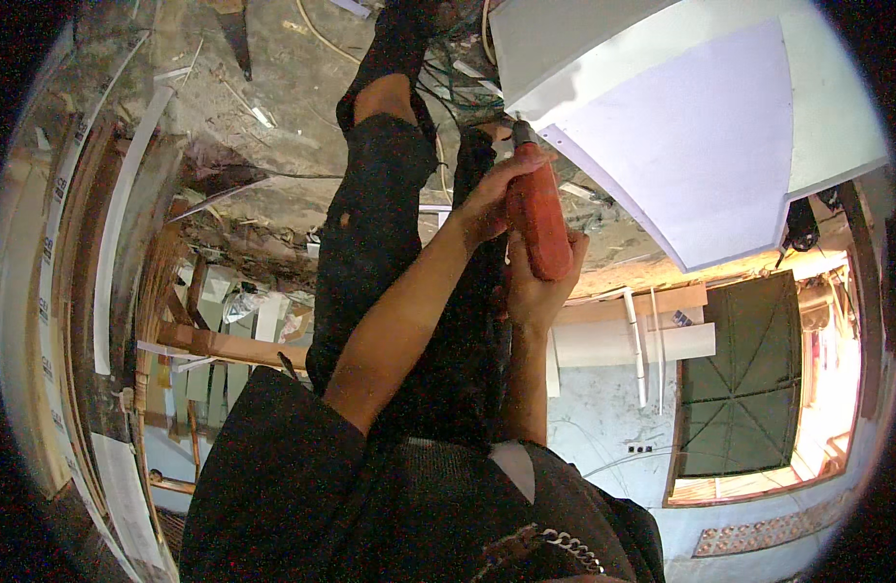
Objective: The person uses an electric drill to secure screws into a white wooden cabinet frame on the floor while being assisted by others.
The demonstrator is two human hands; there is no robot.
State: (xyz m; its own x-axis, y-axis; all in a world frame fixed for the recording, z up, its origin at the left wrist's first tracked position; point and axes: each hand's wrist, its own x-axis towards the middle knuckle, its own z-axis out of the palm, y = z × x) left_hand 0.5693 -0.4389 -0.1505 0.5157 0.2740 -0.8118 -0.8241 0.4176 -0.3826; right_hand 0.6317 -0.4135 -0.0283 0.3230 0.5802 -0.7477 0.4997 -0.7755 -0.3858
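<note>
Both hands on the red power tool point(543, 228). It sits between my palms, in front of my right leg point(475, 291), dark nose pointing away from me, right by the near-left corner of the lavender sheet point(681, 146). Sheet lies against the big white board point(827, 146).

Left hand point(489, 199): curled round the front of the body, close behind the nose. Right hand point(540, 291): closed round the rear end. Neither is spread; the tool is all I can see in either one. Finger on a trigger? Can't tell.

Step, my read: lining up or running the tool at that corner. Can't tell if the nose touches the board or if the tool is spinning; no bit I can make out.

Next move calls for a steady two-handed hold, nose square to the spot, and no skidding over the sheet's edge. Loose wires point(458, 87) lie close beyond the nose, so watch for snags.

Markings: nothing readable on the tool from here. Dark print repeats along the pale strip point(48, 253) at far left. Small dark spots near the sheet's corner look like holes or fixings, not lettering.
</note>
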